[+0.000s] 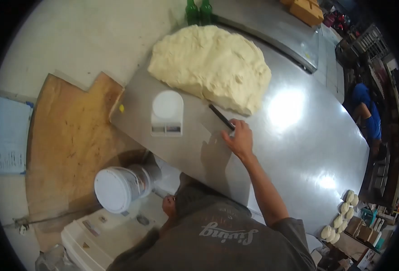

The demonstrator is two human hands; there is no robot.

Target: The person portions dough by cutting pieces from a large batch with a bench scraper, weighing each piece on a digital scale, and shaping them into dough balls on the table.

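Note:
My right hand (239, 139) is over the steel table, with thumb and fingers closed around the near end of a black, narrow bar-shaped tool (220, 116). The tool's far end points toward a large mound of pale dough (210, 65). To the left of that hand lies a white kitchen scale (167, 113) with a round top and nothing on it. My left hand (169, 205) hangs low beside my body, below the table edge. Its fingers are small and partly hidden, so what they do is unclear.
A white lidded bucket (113, 189) stands on a white machine (95, 235) at the lower left. Green bottles (198, 11) stand behind the dough. Several shaped dough pieces (339, 219) sit at the table's right end. A person in blue (366, 110) is at the far right.

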